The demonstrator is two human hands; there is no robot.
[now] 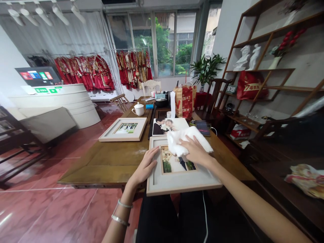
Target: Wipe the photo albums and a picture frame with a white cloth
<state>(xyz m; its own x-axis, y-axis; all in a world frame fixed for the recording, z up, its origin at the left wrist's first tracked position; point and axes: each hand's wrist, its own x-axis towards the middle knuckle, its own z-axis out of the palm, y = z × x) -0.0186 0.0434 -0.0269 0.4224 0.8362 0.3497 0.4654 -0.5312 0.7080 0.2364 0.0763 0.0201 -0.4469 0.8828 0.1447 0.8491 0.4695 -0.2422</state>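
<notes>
A pale wooden picture frame (187,186) with a wide light border lies at the near table edge and juts slightly over it. The small photo (167,165) inside is partly covered. My left hand (144,166) rests on the frame's left side, fingers stretched out along the rim and thumb apart. On the frame's upper right, my right hand (196,150) presses a bunched white cloth (174,140) against the surface, its fingers spread over the cloth. Just beyond lies a large photo print (158,130) of two people, partly hidden by the cloth.
A second framed photo (138,135) lies left on the wooden table (101,165). Farther back stand a lidded white mug (138,109), a blue box (149,106) and a red-and-tan paper bag (186,101). A dark tablet (203,128) lies right. A white cable (204,216) hangs in front.
</notes>
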